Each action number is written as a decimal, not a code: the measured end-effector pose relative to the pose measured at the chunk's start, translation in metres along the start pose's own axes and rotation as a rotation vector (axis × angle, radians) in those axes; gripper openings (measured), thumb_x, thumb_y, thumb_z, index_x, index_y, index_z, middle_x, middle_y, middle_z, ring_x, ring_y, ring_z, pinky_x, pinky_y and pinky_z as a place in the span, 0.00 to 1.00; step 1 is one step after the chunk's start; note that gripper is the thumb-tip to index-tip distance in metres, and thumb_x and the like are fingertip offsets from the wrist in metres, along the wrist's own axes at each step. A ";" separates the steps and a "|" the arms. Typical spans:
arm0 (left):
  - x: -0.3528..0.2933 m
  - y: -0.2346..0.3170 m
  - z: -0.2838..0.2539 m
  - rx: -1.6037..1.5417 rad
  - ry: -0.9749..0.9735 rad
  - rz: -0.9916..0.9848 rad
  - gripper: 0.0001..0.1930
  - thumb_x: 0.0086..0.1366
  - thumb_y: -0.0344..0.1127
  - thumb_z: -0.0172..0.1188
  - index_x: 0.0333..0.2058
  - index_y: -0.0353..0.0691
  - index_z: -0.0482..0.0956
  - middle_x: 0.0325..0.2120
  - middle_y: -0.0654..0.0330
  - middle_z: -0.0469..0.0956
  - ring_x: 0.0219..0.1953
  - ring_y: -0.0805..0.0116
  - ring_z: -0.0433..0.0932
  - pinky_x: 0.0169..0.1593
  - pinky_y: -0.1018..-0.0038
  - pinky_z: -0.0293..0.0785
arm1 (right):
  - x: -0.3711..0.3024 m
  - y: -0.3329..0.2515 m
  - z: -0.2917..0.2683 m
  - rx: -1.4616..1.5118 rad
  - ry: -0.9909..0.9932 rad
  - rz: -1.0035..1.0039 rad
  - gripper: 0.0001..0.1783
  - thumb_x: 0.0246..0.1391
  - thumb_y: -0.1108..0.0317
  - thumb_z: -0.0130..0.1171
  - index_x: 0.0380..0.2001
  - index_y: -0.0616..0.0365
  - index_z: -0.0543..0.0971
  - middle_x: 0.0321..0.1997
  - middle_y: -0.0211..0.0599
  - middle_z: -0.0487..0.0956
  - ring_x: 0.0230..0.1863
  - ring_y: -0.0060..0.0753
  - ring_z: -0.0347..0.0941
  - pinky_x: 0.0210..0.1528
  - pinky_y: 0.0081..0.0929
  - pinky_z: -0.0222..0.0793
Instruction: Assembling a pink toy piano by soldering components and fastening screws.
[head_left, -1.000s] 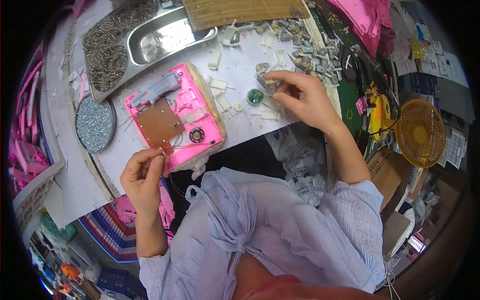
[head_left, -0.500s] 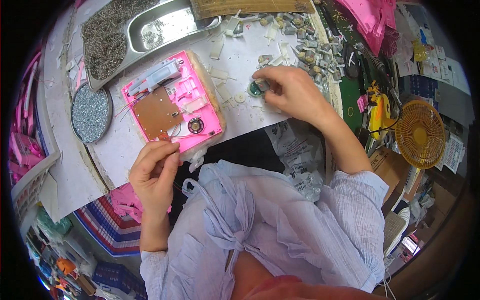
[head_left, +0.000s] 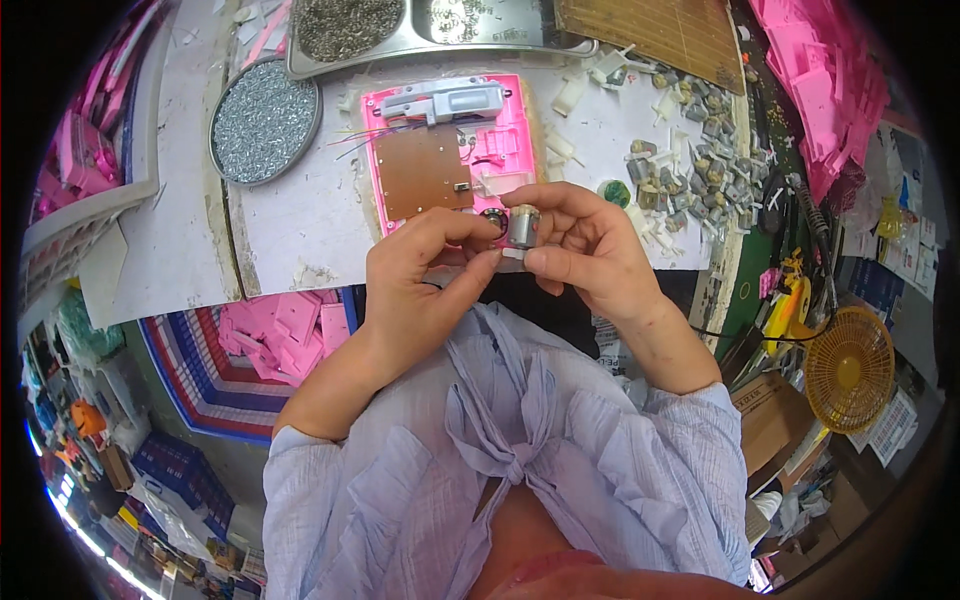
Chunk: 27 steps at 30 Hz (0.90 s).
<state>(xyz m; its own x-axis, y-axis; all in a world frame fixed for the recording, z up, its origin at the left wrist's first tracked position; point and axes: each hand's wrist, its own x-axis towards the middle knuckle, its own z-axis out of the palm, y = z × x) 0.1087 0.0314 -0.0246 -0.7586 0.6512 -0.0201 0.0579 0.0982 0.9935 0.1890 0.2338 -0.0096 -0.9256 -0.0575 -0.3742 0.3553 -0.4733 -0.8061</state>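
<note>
My right hand (head_left: 590, 250) pinches a small silver motor (head_left: 522, 227) between thumb and fingers, just over the near edge of the pink casing. Close against it, my left hand (head_left: 430, 270) is closed in a pinch; whatever its fingertips hold is hidden. A small white part (head_left: 513, 253) shows at the motor's lower end, between both hands. Beneath and beyond the hands lies the open pink plastic casing (head_left: 515, 110), holding a brown circuit board (head_left: 420, 170), a grey plastic unit (head_left: 445, 101) and thin wires. My fingers partly cover a round black speaker (head_left: 492, 216).
Several loose motors (head_left: 705, 175) with white plastic pieces lie at the right, near a round green item (head_left: 614, 193). A round dish of silver pins (head_left: 265, 120) stands left. A metal tray (head_left: 490, 35) of small metal parts and a brown board (head_left: 660, 35) lie behind.
My right hand has brought the motor from the right over to the casing. My left hand has moved right to meet it. The view has shifted, too.
</note>
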 end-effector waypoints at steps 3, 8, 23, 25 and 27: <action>-0.003 -0.005 0.004 -0.120 0.036 -0.048 0.17 0.62 0.20 0.66 0.50 0.36 0.79 0.39 0.59 0.82 0.41 0.74 0.82 0.44 0.76 0.81 | 0.005 0.000 0.002 0.005 0.021 0.023 0.27 0.56 0.78 0.67 0.60 0.62 0.76 0.28 0.27 0.77 0.26 0.15 0.71 0.26 0.14 0.66; -0.004 -0.004 0.000 -0.104 -0.031 -0.021 0.21 0.63 0.17 0.65 0.54 0.32 0.73 0.41 0.59 0.79 0.43 0.74 0.81 0.48 0.76 0.80 | 0.007 -0.001 0.000 -0.162 0.007 -0.010 0.27 0.56 0.77 0.68 0.60 0.61 0.76 0.28 0.26 0.76 0.26 0.14 0.71 0.27 0.13 0.67; 0.004 -0.003 -0.010 0.255 0.036 0.482 0.16 0.53 0.20 0.71 0.40 0.36 0.79 0.35 0.54 0.83 0.35 0.56 0.83 0.39 0.68 0.79 | 0.005 -0.010 -0.002 -1.071 -0.047 -0.915 0.23 0.40 0.76 0.77 0.42 0.59 0.80 0.39 0.43 0.84 0.38 0.45 0.82 0.35 0.33 0.78; 0.006 -0.001 -0.012 0.266 -0.007 0.462 0.15 0.53 0.19 0.71 0.40 0.36 0.79 0.36 0.53 0.83 0.38 0.56 0.83 0.42 0.67 0.79 | 0.005 -0.010 -0.002 -1.095 -0.049 -0.963 0.24 0.39 0.76 0.76 0.43 0.60 0.80 0.39 0.43 0.83 0.36 0.43 0.81 0.36 0.34 0.79; 0.006 -0.002 -0.011 0.279 -0.036 0.427 0.15 0.53 0.19 0.70 0.39 0.37 0.79 0.39 0.53 0.82 0.41 0.55 0.82 0.44 0.66 0.79 | 0.007 -0.007 -0.004 -1.114 -0.069 -1.016 0.23 0.39 0.76 0.75 0.43 0.60 0.80 0.39 0.43 0.83 0.36 0.44 0.81 0.36 0.34 0.79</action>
<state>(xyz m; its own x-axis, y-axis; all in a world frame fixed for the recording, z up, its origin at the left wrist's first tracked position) 0.0970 0.0263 -0.0252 -0.6072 0.7019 0.3723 0.5325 0.0117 0.8464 0.1806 0.2406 -0.0083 -0.8247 -0.1796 0.5363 -0.5358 0.5518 -0.6391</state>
